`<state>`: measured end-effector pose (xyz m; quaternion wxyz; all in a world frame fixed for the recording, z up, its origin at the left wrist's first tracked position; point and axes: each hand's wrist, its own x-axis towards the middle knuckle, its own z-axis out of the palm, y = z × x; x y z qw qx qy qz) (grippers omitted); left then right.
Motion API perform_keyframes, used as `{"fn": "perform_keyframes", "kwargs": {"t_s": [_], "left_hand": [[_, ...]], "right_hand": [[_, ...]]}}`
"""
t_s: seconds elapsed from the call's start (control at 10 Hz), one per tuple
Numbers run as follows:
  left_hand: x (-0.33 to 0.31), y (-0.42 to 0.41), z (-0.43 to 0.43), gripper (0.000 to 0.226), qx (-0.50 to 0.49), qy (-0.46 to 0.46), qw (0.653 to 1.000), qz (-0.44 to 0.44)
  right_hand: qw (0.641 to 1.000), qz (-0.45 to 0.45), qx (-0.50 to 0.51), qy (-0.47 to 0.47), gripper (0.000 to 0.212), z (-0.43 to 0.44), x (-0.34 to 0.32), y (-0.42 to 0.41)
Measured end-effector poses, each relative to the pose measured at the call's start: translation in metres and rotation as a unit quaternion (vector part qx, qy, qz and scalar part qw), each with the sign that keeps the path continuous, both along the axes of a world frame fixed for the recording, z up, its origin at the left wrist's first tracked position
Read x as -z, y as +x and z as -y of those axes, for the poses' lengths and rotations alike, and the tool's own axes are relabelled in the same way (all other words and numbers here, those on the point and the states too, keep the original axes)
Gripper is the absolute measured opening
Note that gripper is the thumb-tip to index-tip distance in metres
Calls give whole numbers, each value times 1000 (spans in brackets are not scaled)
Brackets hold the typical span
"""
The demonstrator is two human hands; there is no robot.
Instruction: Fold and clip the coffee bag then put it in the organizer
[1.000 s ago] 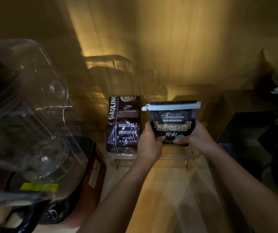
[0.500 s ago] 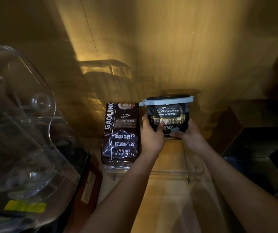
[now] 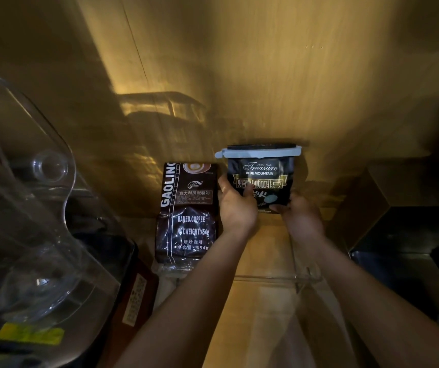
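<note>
Clear plastic of the organizer (image 3: 303, 278) is hard to trace in the dim light; only its front rim glints, nearer the camera than the hands. Both hands have carried the bag (image 3: 260, 181) farther back since a second ago, close to the wall. Left hand (image 3: 237, 207) and right hand (image 3: 302, 219) grip its lower corners, hiding the bottom print. It reads "Treasure Blue Mountain", a pale clip (image 3: 258, 152) across its top. Left of it stands a "GAOLING" pack (image 3: 186, 216), "BAKED.COFFEE NET.WEIGHT:454g".
</note>
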<state>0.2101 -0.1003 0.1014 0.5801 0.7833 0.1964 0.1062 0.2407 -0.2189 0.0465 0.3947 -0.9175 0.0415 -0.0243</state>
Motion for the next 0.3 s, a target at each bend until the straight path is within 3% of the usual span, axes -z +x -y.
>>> {"fn": "perform_keyframes", "kwargs": {"t_s": [0.2, 0.3], "left_hand": [[-23, -12, 4, 70, -16, -27, 999, -17], [-39, -23, 1, 59, -8, -27, 1000, 6]], "right_hand": [[988, -126, -66, -56, 16, 7, -35, -4], [985, -129, -108, -47, 25, 10, -60, -13]]}}
